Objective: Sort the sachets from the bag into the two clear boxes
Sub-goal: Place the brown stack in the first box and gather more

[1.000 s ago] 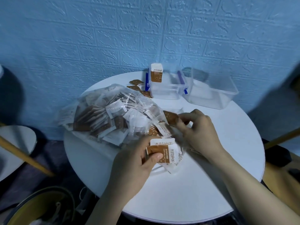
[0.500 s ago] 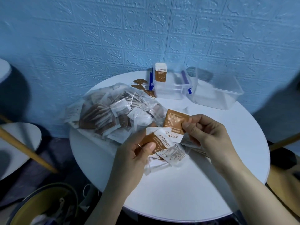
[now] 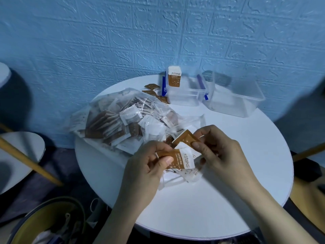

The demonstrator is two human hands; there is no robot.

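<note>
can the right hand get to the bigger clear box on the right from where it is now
Probably yes: bare table lies between the right hand and the bigger clear box, whose top is open, though the hand is holding a sachet.

Could not count the brown-and-white paper sachets (image 3: 112,124) packed inside the crinkled clear plastic bag (image 3: 126,110) at ten o'clock; blurred by glare and overlapping film. Could not read the small print on the brown-and-white sachet (image 3: 177,160) pinched in the left hand (image 3: 146,171), partly covered by the thumb. Lost most of a second brown sachet (image 3: 185,139) behind the right hand (image 3: 221,152). Cut off at seven o'clock by the bottom edge: a round yellow-lined bin (image 3: 44,224), contents unclear.
</note>
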